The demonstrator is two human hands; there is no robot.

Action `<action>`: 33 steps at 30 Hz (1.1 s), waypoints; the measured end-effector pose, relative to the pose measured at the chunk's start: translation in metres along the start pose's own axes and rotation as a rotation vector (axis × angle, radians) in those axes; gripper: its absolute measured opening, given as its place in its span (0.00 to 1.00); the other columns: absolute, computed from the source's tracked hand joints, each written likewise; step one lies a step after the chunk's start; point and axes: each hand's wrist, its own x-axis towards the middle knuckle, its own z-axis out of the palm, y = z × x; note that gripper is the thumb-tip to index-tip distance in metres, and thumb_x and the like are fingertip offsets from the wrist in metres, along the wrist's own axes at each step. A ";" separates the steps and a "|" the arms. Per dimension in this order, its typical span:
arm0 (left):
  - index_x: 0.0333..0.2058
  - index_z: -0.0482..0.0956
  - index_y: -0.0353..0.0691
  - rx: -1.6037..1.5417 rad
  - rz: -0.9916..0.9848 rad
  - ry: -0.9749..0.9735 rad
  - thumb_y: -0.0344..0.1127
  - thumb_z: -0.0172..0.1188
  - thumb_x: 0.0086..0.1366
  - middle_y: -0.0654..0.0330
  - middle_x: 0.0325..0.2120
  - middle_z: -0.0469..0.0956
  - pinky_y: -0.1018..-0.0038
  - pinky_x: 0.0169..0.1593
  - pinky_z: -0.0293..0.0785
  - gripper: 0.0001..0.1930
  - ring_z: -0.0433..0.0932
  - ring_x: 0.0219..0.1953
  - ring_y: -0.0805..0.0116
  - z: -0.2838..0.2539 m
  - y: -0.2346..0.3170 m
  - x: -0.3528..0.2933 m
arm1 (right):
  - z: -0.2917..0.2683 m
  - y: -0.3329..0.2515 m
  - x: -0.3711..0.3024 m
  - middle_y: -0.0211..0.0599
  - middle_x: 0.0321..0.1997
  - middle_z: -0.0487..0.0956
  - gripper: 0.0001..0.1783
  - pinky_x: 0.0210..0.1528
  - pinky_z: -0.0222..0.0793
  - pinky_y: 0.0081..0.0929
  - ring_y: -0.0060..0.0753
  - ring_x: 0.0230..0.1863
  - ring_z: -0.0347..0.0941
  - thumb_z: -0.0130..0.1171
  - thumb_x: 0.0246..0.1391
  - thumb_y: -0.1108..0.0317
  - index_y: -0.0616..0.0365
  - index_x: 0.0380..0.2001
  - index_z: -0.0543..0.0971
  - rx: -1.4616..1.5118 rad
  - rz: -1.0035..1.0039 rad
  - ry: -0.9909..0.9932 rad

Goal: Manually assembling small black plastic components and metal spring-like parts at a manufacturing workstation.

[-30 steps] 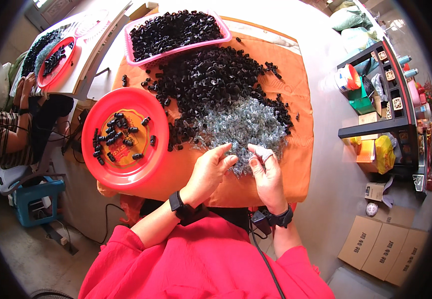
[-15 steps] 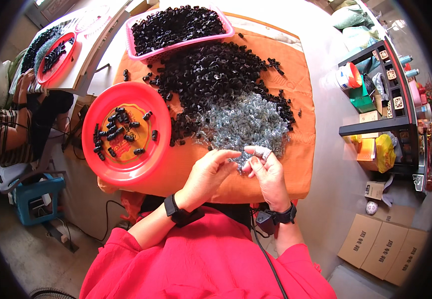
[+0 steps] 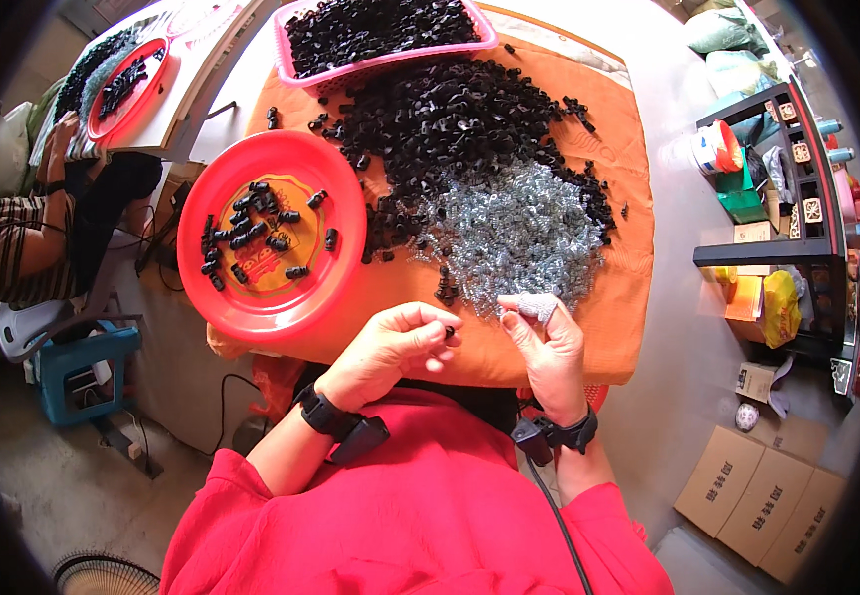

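Observation:
My left hand [image 3: 397, 347] pinches a small black plastic part [image 3: 450, 333] between thumb and fingers. To its right is my right hand [image 3: 551, 357], a pale wrap around one finger. Its thumb and wrapped finger are drawn close together at the near edge of a heap of small silvery pieces like coil springs [image 3: 524, 233]; anything between them is too small to make out. Behind the silvery heap spreads a larger heap of black plastic parts [image 3: 450, 129]. On the left, a round red tray [image 3: 341, 268] holds several black pieces.
A pink basket [image 3: 390, 61] full of black parts stands at the back of the orange cloth [image 3: 618, 327]. At far left, another person [image 3: 23, 238] sits by a white table with a similar red tray [image 3: 157, 69]. A dark shelf [image 3: 787, 253] and flattened cartons [image 3: 747, 486] are on the right.
My hands have moved apart, the left one lower and toward me. A black part now shows in the left fingertips. The whole view has shifted slightly.

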 end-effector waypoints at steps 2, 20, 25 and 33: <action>0.54 0.79 0.37 -0.122 -0.038 -0.082 0.42 0.61 0.74 0.62 0.40 0.80 0.80 0.40 0.76 0.17 0.79 0.38 0.77 0.003 -0.001 -0.003 | 0.012 -0.003 -0.003 0.34 0.43 0.83 0.10 0.48 0.75 0.21 0.20 0.44 0.78 0.65 0.62 0.78 0.62 0.46 0.84 0.003 0.034 -0.025; 0.51 0.79 0.37 0.184 0.201 0.021 0.33 0.63 0.72 0.65 0.42 0.82 0.78 0.48 0.80 0.12 0.81 0.43 0.79 0.004 -0.012 -0.003 | 0.033 -0.021 -0.003 0.28 0.38 0.82 0.10 0.52 0.62 0.31 0.33 0.44 0.74 0.70 0.55 0.74 0.51 0.41 0.86 -0.369 -0.305 -0.045; 0.51 0.79 0.37 0.259 0.207 0.015 0.34 0.65 0.71 0.67 0.41 0.81 0.81 0.48 0.78 0.13 0.79 0.43 0.82 -0.001 -0.015 -0.002 | 0.033 -0.019 -0.002 0.26 0.38 0.82 0.11 0.52 0.62 0.31 0.32 0.44 0.75 0.69 0.54 0.75 0.50 0.41 0.86 -0.420 -0.321 -0.136; 0.50 0.80 0.35 0.223 0.228 0.029 0.30 0.63 0.72 0.63 0.43 0.83 0.77 0.50 0.80 0.10 0.81 0.45 0.77 -0.003 -0.020 0.000 | 0.033 -0.012 -0.004 0.26 0.38 0.82 0.11 0.54 0.59 0.31 0.30 0.42 0.76 0.68 0.55 0.76 0.49 0.40 0.85 -0.400 -0.274 -0.137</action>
